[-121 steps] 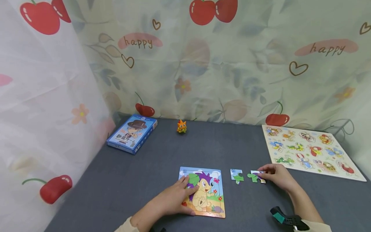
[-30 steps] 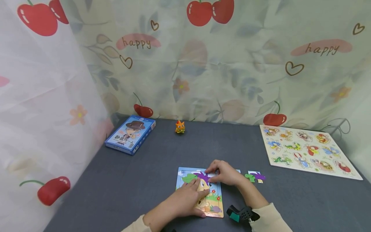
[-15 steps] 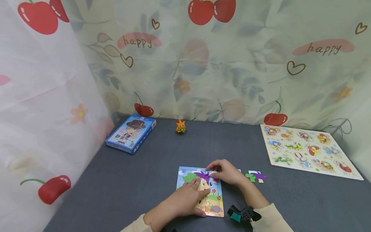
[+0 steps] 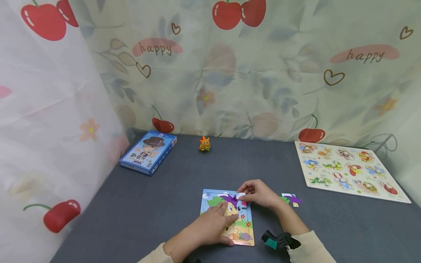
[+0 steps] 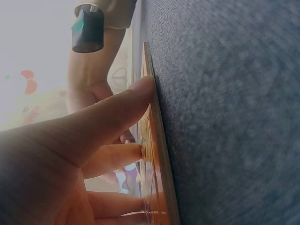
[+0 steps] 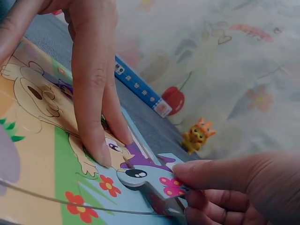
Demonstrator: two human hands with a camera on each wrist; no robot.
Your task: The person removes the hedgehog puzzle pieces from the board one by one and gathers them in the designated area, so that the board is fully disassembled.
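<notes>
A hedgehog jigsaw puzzle [image 4: 244, 239] in its frame lies flat on the table. My left hand [image 4: 213, 226] rests on it with fingers spread over the picture; in the left wrist view the thumb [image 5: 140, 91] lies at the frame's edge. My right hand [image 4: 260, 193] pinches a puzzle piece [image 6: 161, 183] with an eye and a pink butterfly, at the upper right corner. In the right wrist view this piece is tilted, partly raised from the puzzle. A loose piece [image 4: 292, 199] in green and purple lies to the right, partly behind the right hand.
A blue box [image 4: 149, 151] stands at the back left. Right of it is a small orange toy figure [image 4: 204, 143]. A board with insect pictures [image 4: 352, 170] lies at the far right. Patterned cloth [image 4: 250, 91] hangs behind the table.
My right hand has moved left from the loose pieces to the puzzle's upper right corner, and the butterfly piece now sits raised in its fingers. My left hand has shifted slightly right.
</notes>
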